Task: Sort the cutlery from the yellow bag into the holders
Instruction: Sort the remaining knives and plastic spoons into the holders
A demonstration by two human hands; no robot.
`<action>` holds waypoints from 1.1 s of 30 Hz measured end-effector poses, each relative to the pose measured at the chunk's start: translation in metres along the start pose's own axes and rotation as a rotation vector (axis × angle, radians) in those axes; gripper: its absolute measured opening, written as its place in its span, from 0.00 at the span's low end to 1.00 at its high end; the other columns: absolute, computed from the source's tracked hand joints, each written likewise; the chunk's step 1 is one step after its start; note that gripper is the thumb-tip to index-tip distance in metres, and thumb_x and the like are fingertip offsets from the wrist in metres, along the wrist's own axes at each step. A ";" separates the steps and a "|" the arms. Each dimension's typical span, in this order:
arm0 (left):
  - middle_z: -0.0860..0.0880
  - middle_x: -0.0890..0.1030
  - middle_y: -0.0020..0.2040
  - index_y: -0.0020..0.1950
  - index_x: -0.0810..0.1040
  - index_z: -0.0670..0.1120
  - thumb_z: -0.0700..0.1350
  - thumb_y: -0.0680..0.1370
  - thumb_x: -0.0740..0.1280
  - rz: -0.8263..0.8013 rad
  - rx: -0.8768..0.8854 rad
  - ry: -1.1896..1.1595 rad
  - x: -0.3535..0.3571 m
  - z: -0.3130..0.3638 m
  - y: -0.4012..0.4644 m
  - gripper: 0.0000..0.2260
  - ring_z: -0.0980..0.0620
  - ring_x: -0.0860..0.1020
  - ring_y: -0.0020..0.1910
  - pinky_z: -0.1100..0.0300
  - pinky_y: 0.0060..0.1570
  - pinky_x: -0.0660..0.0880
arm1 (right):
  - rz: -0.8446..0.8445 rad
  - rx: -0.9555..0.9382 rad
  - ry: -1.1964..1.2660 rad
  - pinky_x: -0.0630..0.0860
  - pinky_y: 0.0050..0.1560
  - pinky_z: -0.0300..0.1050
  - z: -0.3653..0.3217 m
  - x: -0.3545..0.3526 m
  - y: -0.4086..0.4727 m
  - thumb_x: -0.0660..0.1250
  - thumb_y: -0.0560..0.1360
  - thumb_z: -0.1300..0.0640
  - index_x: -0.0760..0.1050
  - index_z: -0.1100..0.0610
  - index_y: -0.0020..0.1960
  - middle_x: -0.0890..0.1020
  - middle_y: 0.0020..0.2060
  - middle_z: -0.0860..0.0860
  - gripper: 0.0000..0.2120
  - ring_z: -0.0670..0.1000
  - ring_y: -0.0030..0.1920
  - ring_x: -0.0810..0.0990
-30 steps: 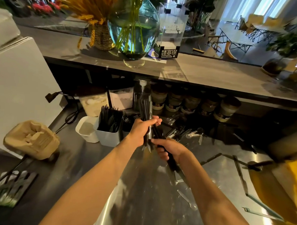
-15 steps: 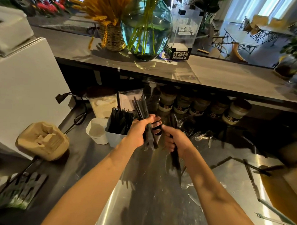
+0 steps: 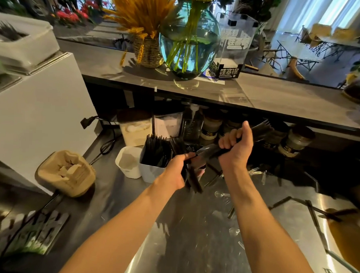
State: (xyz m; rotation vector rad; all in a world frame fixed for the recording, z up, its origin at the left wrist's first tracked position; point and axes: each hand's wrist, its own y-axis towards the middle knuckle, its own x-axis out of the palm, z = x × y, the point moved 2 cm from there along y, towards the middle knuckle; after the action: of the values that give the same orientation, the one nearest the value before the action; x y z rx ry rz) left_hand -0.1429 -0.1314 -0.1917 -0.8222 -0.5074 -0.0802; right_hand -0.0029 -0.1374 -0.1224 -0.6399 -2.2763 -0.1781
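Observation:
My left hand (image 3: 177, 170) grips a bunch of black plastic cutlery (image 3: 195, 180), handles pointing down, just right of a white holder (image 3: 151, 174) filled with black cutlery. My right hand (image 3: 237, 145) is raised above the steel counter and grips a second bunch of black forks (image 3: 261, 129) whose tines point up and to the right. An empty white holder (image 3: 126, 162) stands left of the filled one. The yellow bag (image 3: 347, 240) lies at the right edge. Clear and black cutlery pieces (image 3: 261, 175) lie loose on the counter.
Jars (image 3: 297, 140) and tubs line the back under a stone shelf with a glass vase (image 3: 188, 40). A cardboard cup carrier (image 3: 66, 173) sits at left by a white appliance (image 3: 37, 115). A power cable (image 3: 105, 146) runs along the counter's back left.
My right hand has lifted up and to the right with its bunch of forks. My left hand has stayed by the filled holder. The camera has shifted, so the scene sits further right.

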 end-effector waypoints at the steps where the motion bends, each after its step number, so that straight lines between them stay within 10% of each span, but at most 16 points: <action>1: 0.36 0.83 0.44 0.47 0.80 0.41 0.41 0.81 0.62 0.017 -0.001 -0.044 0.000 0.003 -0.002 0.08 0.39 0.81 0.41 0.52 0.33 0.82 | -0.020 -0.010 -0.016 0.60 0.27 0.42 0.007 0.004 -0.003 0.68 0.76 0.51 0.65 0.53 0.31 0.64 0.24 0.48 0.19 0.47 0.25 0.61; 8: 0.41 0.84 0.40 0.51 0.80 0.43 0.45 0.82 0.60 0.049 0.042 -0.207 -0.007 0.021 -0.014 0.10 0.43 0.81 0.40 0.54 0.39 0.78 | -0.073 0.078 -0.043 0.65 0.29 0.40 0.050 0.031 -0.030 0.66 0.79 0.61 0.65 0.53 0.33 0.66 0.24 0.47 0.18 0.46 0.25 0.64; 18: 0.44 0.86 0.46 0.49 0.79 0.45 0.42 0.82 0.62 -0.019 0.097 -0.075 -0.047 0.034 -0.019 0.07 0.45 0.84 0.44 0.51 0.44 0.79 | -0.066 0.338 -0.078 0.60 0.24 0.36 0.056 0.039 -0.017 0.64 0.82 0.49 0.70 0.54 0.38 0.61 0.24 0.46 0.16 0.44 0.24 0.60; 23: 0.44 0.85 0.51 0.59 0.81 0.41 0.41 0.82 0.63 -0.153 0.200 0.207 -0.051 0.045 -0.026 0.10 0.44 0.84 0.49 0.45 0.54 0.80 | -0.109 0.435 -0.490 0.79 0.35 0.48 0.072 0.045 -0.022 0.66 0.81 0.49 0.76 0.61 0.42 0.78 0.29 0.52 0.16 0.50 0.29 0.78; 28: 0.40 0.85 0.50 0.61 0.80 0.39 0.44 0.82 0.65 -0.182 0.180 0.311 -0.056 0.047 -0.032 0.12 0.43 0.85 0.47 0.50 0.45 0.81 | 0.061 0.316 -0.547 0.81 0.36 0.43 0.089 0.047 -0.018 0.68 0.80 0.54 0.79 0.64 0.52 0.84 0.39 0.52 0.12 0.51 0.39 0.86; 33: 0.42 0.84 0.42 0.57 0.81 0.39 0.50 0.78 0.71 -0.151 0.215 0.467 -0.054 0.047 -0.026 0.15 0.47 0.83 0.37 0.55 0.37 0.79 | 0.088 0.484 -0.597 0.83 0.48 0.59 0.109 0.039 -0.016 0.70 0.77 0.44 0.75 0.65 0.64 0.84 0.53 0.61 0.27 0.62 0.52 0.84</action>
State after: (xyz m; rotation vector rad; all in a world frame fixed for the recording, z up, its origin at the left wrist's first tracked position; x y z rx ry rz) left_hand -0.2157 -0.1217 -0.1719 -0.5295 -0.1313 -0.3433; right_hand -0.1034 -0.1020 -0.1713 -0.5784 -2.6958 0.6734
